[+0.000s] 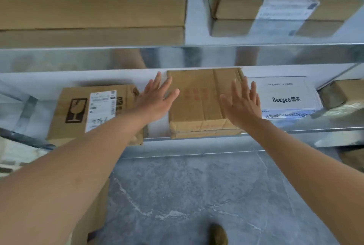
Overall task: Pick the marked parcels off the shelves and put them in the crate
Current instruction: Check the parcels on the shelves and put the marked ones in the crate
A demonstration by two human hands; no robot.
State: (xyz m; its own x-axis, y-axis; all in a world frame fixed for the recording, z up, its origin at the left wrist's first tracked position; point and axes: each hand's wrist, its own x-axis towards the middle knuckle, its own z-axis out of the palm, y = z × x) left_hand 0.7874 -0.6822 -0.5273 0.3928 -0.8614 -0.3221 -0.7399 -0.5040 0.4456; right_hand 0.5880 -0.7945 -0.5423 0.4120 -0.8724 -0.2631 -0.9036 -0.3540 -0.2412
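Note:
A flat brown cardboard parcel with faint red print (199,99) lies on the lower metal shelf (197,140), its front edge at the shelf's lip. My left hand (155,101) is spread with straight fingers at the parcel's left side, thumb over its top left part. On the parcel's right side my right hand (243,103) is likewise spread flat, thumb over the top. Neither hand grips it. No crate is in view.
A brown box with a fragile mark and white label (92,110) lies left of the parcel. A white Deeyeo box (285,95) lies to its right, a taped box (340,95) further right. The upper shelf holds stacked cardboard boxes (92,8) and a labelled parcel (275,4). Grey floor lies below.

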